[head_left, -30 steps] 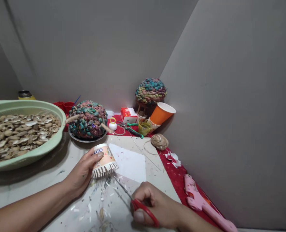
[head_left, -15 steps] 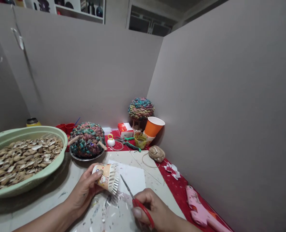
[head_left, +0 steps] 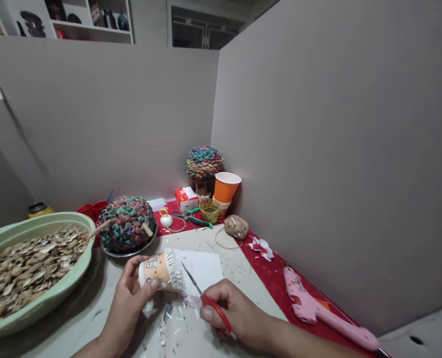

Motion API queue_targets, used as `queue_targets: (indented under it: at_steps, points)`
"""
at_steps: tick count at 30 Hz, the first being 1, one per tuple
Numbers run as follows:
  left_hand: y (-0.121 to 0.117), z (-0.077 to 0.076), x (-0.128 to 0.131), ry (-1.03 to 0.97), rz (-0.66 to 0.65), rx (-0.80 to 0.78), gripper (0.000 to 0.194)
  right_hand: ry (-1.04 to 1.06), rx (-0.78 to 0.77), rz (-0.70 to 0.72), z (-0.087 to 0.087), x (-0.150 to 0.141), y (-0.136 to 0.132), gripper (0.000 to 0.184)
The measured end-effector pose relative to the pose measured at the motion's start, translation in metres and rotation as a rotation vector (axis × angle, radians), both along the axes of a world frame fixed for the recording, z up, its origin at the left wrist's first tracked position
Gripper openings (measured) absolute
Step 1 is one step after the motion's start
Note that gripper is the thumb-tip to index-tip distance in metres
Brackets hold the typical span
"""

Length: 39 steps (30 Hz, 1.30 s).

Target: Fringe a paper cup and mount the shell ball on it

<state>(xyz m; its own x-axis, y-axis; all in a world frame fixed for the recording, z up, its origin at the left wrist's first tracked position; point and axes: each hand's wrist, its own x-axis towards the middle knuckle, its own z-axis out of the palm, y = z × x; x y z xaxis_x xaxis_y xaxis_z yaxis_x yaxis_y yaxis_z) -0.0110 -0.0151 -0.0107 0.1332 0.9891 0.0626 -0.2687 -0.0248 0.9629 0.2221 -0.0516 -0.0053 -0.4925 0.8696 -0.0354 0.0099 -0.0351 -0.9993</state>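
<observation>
My left hand [head_left: 131,293] is closed around a printed paper cup [head_left: 157,269], which lies tilted on its side with its mouth toward the right. The cup's rim is cut into a fringe of narrow strips. In my right hand [head_left: 236,311] is a pair of red-handled scissors [head_left: 193,279], their blades pointing up and left, just right of the fringe and apart from it. The blades look closed together. Under the cup and scissors lies a white sheet of paper [head_left: 206,266], with small white paper scraps [head_left: 176,330] scattered on the table nearer me.
At left stands a green basket [head_left: 77,278] of nut shells; behind it, a colourful shell-covered dome [head_left: 126,223] rests in a metal bowl. Toward the back are pliers [head_left: 198,220], an orange cup [head_left: 226,188] and a twine ball [head_left: 236,227]. A pink glue gun [head_left: 318,311] lies right, by the grey partition.
My left hand has turned the cup, so a different part of its print faces me. The scissors stay beside the fringe. The camera view has swung to the right.
</observation>
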Motion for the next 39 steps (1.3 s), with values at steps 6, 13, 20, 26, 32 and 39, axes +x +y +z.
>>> queue_targets:
  at_steps: [6,13,20,26,32,39]
  points:
    - [-0.001,0.000,0.000,0.039,0.068,0.035,0.058,-0.008,-0.012,-0.015,0.004,-0.001,-0.002,0.066]
    - [-0.005,0.011,0.007,0.093,0.141,0.009,0.056,0.007,0.000,-0.028,0.007,-0.002,-0.002,0.062]
    - [-0.002,0.012,0.008,0.106,0.169,-0.011,0.056,-0.035,0.041,-0.034,0.006,-0.004,-0.004,0.056]
    - [-0.001,0.009,0.008,0.073,0.116,-0.008,0.058,-0.073,0.090,-0.063,-0.001,-0.006,-0.004,0.054]
    - [-0.003,0.007,0.005,0.133,0.008,-0.015,0.065,-0.060,0.114,-0.065,-0.007,-0.006,-0.004,0.049]
    - [-0.004,0.006,0.004,0.207,-0.095,-0.015,0.063,-0.043,0.148,-0.017,0.000,-0.002,-0.007,0.052]
